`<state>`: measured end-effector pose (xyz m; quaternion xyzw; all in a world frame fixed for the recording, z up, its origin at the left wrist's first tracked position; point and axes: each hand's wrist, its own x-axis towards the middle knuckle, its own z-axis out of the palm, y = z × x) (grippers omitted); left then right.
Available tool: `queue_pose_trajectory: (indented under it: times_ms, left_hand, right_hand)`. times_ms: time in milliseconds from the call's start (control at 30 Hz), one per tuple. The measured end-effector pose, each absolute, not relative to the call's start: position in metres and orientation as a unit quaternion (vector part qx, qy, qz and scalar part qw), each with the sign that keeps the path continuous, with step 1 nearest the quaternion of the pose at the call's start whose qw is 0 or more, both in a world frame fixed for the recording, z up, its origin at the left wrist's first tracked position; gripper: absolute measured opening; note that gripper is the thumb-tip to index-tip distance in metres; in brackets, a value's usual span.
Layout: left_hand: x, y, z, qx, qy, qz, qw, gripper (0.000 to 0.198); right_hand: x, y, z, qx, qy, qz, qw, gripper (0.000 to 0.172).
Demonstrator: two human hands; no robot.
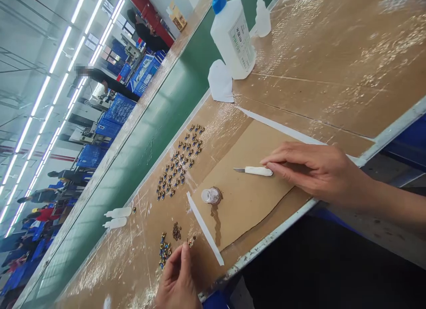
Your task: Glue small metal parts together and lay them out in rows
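My right hand [313, 169] lies on a brown cardboard sheet [253, 184], its fingers closed round the white handle of a small knife [254, 170] whose blade points left. My left hand [178, 280] is at the bottom edge, fingers pinched near a small brown part [191, 241]. Beside it lie a pile of tiny blue and gold parts [164, 251] and a heap of dark ones [176, 231]. Rows of the same blue and gold parts [179, 162] stand farther up the bench. A small clear cap [211, 195] sits on the cardboard.
A big white bottle with a blue cap [232, 33] and a smaller clear bottle [262, 18] stand at the top. Two small white dropper bottles [117, 216] lie at left. A green conveyor belt [140, 144] runs alongside. Other people and blue crates [118, 109] are beyond.
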<state>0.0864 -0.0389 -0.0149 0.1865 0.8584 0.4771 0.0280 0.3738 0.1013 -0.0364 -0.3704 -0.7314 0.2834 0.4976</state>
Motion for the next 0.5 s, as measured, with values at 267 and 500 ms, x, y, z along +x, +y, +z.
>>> queue_pose_trajectory:
  times_ms: [267,500]
  left_hand:
    - [0.082,-0.042,-0.018,0.196,0.863,0.459,0.079,0.034]
    - [0.090,-0.036,-0.005,0.193,0.890,0.406,0.078,0.030]
  right_hand:
    - [0.371,0.100,-0.032,-0.393,-0.707,0.308,0.500,0.017]
    - [0.370,0.099,-0.027,-0.399,-0.711,0.307,0.491,0.018]
